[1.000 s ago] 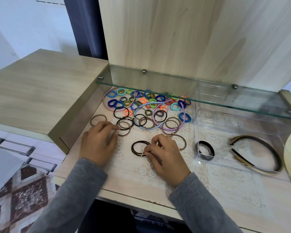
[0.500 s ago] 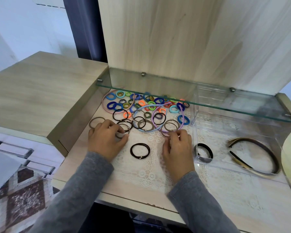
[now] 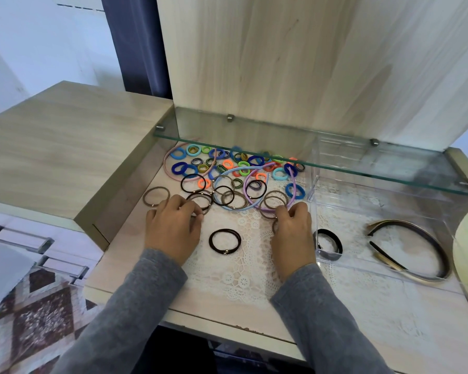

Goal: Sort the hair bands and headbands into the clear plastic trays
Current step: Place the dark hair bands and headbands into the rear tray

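Observation:
A pile of hair bands, colourful small ones and thin brown and black ones, lies on the lace mat under a glass shelf, with pink, blue and purple headbands among them. My left hand pinches a brown hair band at the pile's near left edge. My right hand curls its fingers round a brown hair band at the pile's near right edge. A dark doubled band lies loose between my hands. The clear tray to the right holds a black band and a dark headband.
The glass shelf overhangs the back of the pile and the tray. A single brown band lies far left by the wooden side wall. A round pale rim stands at the right edge. The desk's front edge runs below my forearms.
My right hand let go of the dark doubled band and moved forward and right to the brown bands beside the tray. My left hand stayed on the brown bands at the left.

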Demonstrator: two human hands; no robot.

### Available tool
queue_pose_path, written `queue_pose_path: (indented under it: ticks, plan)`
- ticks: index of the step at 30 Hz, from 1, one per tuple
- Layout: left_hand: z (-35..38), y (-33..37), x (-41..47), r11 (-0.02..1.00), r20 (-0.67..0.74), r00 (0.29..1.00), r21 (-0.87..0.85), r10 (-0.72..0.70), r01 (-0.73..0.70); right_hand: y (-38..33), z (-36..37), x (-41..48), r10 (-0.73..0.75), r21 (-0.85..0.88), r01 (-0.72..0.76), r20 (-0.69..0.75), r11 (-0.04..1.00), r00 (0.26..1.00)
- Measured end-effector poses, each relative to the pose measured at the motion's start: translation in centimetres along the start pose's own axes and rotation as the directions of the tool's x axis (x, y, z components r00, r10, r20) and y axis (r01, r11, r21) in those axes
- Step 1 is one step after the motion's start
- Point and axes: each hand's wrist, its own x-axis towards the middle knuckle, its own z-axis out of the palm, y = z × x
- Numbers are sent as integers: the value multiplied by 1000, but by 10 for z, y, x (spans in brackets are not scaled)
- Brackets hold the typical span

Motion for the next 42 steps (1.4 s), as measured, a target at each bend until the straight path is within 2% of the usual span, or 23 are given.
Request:
queue_pose_path:
  ticks: [2,4,8,12,16,22,30,35,38,42]
  plan:
    - [3,-4,-7,995,-71,995,-65,66,-70,0,0,2,-13,-9,13,1,1000,1000]
    - [5,-9,-13,970,-128,974,-134,185,-202,2,-1,3,-22,-20,22,-8,1000,1000]
    - [2,-9,-26,902,-119,922,-193,369,-386,3,0,4,-27,7,27,-5,1000,1000]
    - [-2,-5,-30,883,-104,897,-161,430,-442,-4,-6,2,-56,110,57,-7,992,998]
    - [-3,-6,-30,872,-90,887,-159,454,-463,-12,-13,-6,-193,321,206,-73,924,978]
    - [-4,-10,-32,876,-27,884,-124,466,-465,-18,-17,-22,-367,456,348,-50,819,929]
    - [-2,-18,-32,890,8,901,-162,433,-426,-23,-15,-30,-422,442,388,-24,809,906]
    - [-3,-22,-30,912,-18,934,-213,356,-351,-28,-18,-34,-446,406,413,-14,815,895]
    - [-3,-21,-29,946,-24,958,-155,284,-284,-30,-18,-36,-463,387,418,27,822,886]
    - [-2,-18,-23,993,82,990,-34,116,-114,-29,-19,-37,-448,377,394,66,838,891]
